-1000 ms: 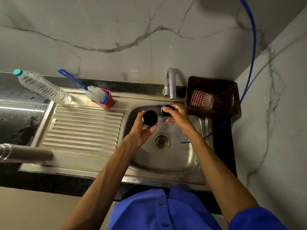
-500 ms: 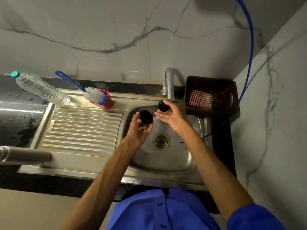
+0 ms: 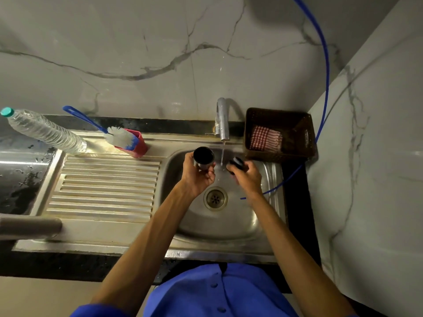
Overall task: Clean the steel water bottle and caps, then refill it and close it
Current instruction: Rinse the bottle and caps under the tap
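Steel cup-shaped outer cap [image 3: 203,158] sits gripped in my left hand [image 3: 198,177], just left of the thin water stream [image 3: 221,156]; my right hand [image 3: 246,177] clutches the small black inner cap [image 3: 237,163] just right of it.

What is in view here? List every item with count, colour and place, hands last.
steel cup cap: 1, steel with dark inside, in the left hand over the sink
small cap: 1, black, in the right hand beside the stream
tap: 1, silver, running
sink: 1, steel
plastic bottle: 1, clear, teal lid, left
brush: 1, blue and white, in red holder
basket: 1, brown, holds checked cloth
hose: 1, blue
left hand: 1
right hand: 1
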A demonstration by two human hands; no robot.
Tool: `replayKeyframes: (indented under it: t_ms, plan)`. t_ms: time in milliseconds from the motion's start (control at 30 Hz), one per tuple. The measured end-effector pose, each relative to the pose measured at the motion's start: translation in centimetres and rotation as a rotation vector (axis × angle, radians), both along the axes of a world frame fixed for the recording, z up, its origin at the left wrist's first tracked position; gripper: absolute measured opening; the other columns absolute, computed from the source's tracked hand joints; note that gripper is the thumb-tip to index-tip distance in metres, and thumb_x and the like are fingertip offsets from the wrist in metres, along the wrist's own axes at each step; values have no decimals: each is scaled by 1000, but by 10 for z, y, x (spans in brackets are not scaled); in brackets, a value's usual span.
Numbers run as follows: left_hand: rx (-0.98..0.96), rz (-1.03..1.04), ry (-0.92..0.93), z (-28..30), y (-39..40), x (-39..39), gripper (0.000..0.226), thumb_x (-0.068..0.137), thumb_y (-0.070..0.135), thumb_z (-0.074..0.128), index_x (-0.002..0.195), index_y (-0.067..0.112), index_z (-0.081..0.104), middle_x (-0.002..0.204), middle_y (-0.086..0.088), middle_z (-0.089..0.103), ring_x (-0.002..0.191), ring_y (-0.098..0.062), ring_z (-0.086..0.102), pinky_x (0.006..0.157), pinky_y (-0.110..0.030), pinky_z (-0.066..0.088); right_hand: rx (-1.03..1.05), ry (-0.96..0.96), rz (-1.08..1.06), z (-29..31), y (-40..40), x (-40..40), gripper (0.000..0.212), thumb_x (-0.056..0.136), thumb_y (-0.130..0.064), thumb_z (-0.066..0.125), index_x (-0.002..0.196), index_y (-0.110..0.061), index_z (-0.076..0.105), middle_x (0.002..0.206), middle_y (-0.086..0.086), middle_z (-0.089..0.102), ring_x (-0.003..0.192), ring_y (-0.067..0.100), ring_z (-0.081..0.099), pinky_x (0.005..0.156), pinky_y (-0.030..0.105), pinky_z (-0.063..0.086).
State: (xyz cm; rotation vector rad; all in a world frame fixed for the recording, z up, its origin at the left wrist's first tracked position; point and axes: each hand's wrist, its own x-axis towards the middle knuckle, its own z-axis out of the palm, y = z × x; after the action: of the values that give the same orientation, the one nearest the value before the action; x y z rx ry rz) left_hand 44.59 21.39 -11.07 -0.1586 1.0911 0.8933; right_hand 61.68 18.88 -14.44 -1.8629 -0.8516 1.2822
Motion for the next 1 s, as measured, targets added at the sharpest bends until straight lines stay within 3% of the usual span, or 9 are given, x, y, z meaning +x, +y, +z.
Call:
replayKeyframes:
  t_ms: [100, 200, 300, 433, 567, 700, 833, 933, 1000]
  plan:
    - [25, -33, 11, -5, 13, 21, 42, 99, 45, 63, 112, 5, 65, 91, -13, 66, 74, -18, 64, 71, -25, 54, -33, -6, -39, -16, -32, 16, 52, 80, -36, 85, 124, -20, 62, 112, 0, 73, 96, 15, 73, 77, 29, 60]
    - [67, -82, 2, -10, 28, 37, 52, 102, 54, 60, 121, 6, 64, 93, -14, 68, 74, -16, 62, 62, -23, 56, -45, -38, -85, -18, -56, 24, 46, 78, -30, 87, 117, -19, 64, 107, -2, 72, 97, 15, 70, 75, 23, 53]
    - [80, -52, -48, -12, 39, 47, 50, 101, 54, 59, 114, 6, 65, 84, -11, 68, 72, -12, 57, 52, -19, 53, -58, -52, -94, -15, -64, 27, 39, 80, -29, 85, 111, -25, 61, 99, -7, 68, 91, 9, 65, 68, 17, 45]
    - [82, -114, 41, -15, 47, 53, 60, 101, 62, 56, 125, 7, 62, 90, -12, 66, 65, -12, 59, 54, -20, 55, -15, -65, -89, -13, -62, 28, 40, 80, -29, 85, 113, -22, 63, 103, -4, 72, 95, 10, 68, 72, 21, 50]
    - [71, -288, 90, -16, 56, 46, 55, 103, 62, 43, 105, 12, 66, 80, -7, 67, 56, -10, 50, 44, -18, 42, 21, -69, -81, -11, -58, 26, 46, 81, -30, 85, 119, -17, 64, 107, -2, 73, 98, 14, 70, 79, 27, 56]
    - [77, -433, 179, -22, 56, 47, 58, 105, 61, 45, 112, 8, 65, 85, -10, 64, 66, -12, 52, 48, -18, 48, 28, -63, -67, -14, -59, 25, 45, 81, -31, 86, 118, -19, 64, 107, -3, 74, 100, 14, 71, 87, 36, 59]
    - [275, -318, 299, -25, 43, 48, 53, 107, 53, 52, 130, 6, 60, 102, -16, 63, 72, -15, 60, 63, -25, 56, 22, -76, -54, -17, -60, 26, 45, 80, -32, 86, 118, -22, 64, 106, -4, 73, 100, 12, 70, 88, 34, 58]
    - [218, -197, 192, -20, 42, 46, 55, 107, 58, 47, 120, 7, 64, 93, -12, 64, 73, -15, 58, 70, -27, 54, 17, -79, -48, -18, -60, 26, 48, 80, -33, 86, 120, -20, 64, 107, -3, 73, 101, 12, 69, 87, 32, 58]
    - [234, -363, 289, -18, 45, 45, 59, 108, 62, 40, 118, 9, 65, 88, -9, 65, 66, -12, 55, 63, -26, 50, 9, -77, -43, -18, -60, 25, 47, 80, -33, 86, 120, -21, 64, 106, -5, 73, 100, 12, 69, 88, 33, 58]
